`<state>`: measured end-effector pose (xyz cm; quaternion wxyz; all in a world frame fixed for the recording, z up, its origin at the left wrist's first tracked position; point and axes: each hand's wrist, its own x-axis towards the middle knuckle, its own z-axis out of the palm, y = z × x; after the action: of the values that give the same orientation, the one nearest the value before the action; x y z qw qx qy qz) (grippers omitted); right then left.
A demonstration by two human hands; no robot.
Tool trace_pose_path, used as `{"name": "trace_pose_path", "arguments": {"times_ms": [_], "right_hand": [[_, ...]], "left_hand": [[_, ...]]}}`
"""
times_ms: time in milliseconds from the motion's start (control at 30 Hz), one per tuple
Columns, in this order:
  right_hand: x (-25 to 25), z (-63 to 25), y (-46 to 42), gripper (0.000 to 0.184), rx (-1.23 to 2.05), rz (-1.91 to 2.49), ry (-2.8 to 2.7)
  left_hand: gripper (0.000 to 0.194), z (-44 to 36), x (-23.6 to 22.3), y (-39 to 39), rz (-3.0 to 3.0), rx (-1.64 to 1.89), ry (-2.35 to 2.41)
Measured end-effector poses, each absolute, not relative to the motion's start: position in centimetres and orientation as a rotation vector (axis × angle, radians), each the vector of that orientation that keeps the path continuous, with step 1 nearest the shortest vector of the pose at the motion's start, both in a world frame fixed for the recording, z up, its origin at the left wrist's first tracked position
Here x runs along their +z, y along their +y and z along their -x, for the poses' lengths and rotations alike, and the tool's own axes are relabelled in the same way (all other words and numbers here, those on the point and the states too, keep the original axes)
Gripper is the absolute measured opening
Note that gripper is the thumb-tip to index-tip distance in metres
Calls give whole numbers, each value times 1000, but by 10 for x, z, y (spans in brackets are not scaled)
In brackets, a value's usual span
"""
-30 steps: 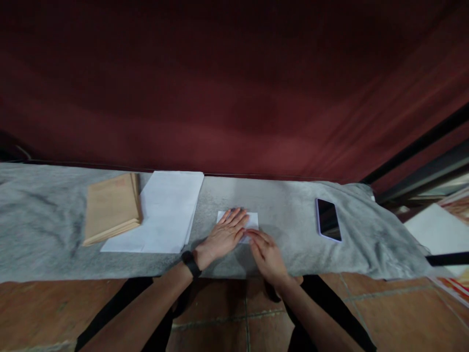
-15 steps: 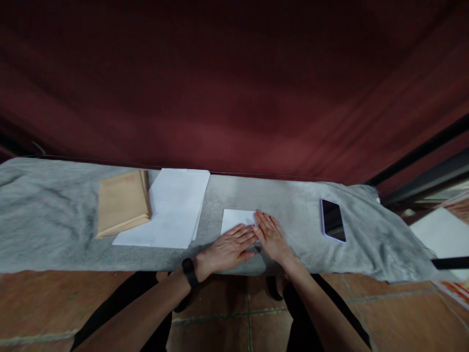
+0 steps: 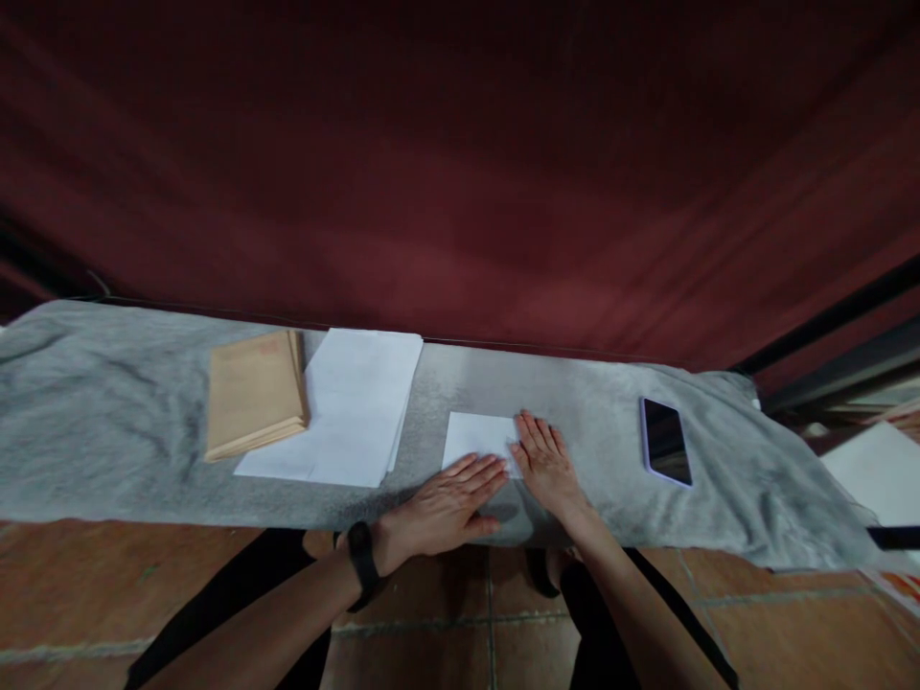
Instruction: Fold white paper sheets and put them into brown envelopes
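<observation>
A small white sheet of folded paper (image 3: 478,436) lies flat on the grey cloth (image 3: 575,393) in front of me. My left hand (image 3: 452,503) rests flat across its near edge, fingers stretched out and pointing right. Along the paper's right edge lies my right hand (image 3: 544,462), also flat, with the fingers pointing away from me. Both hands are open and grip nothing. The paper's near right part is partly hidden under my fingers. A dark band sits on my left wrist.
To the left, a stack of large white sheets (image 3: 352,412) lies partly under several brown envelopes (image 3: 255,388). A phone (image 3: 666,441) with a pale purple edge lies at the right. A dark red cloth (image 3: 460,192) hangs behind, and black bars stand at the far right.
My hands have moved slightly apart on the paper: the left now lies nearer its front edge, the right at its right edge. The whole view has shifted a little.
</observation>
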<state>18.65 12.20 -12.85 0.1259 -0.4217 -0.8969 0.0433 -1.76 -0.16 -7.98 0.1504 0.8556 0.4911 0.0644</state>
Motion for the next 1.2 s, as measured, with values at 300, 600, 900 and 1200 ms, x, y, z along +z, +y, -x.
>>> {"name": "trace_pose_path", "arguments": {"times_ms": [300, 600, 900, 1200], "right_hand": [[-132, -190, 124, 63, 143, 1286, -2622], [-127, -177, 108, 59, 110, 1252, -2429], [-122, -160, 63, 61, 118, 858, -2584], [-125, -187, 75, 58, 107, 1118, -2550]], "left_hand": [[72, 19, -93, -19, -2379, 305, 1656], [64, 27, -121, 0, -2304, 502, 2119], [59, 21, -123, 17, -2247, 498, 2214], [62, 27, -115, 20, -2122, 414, 2333]]}}
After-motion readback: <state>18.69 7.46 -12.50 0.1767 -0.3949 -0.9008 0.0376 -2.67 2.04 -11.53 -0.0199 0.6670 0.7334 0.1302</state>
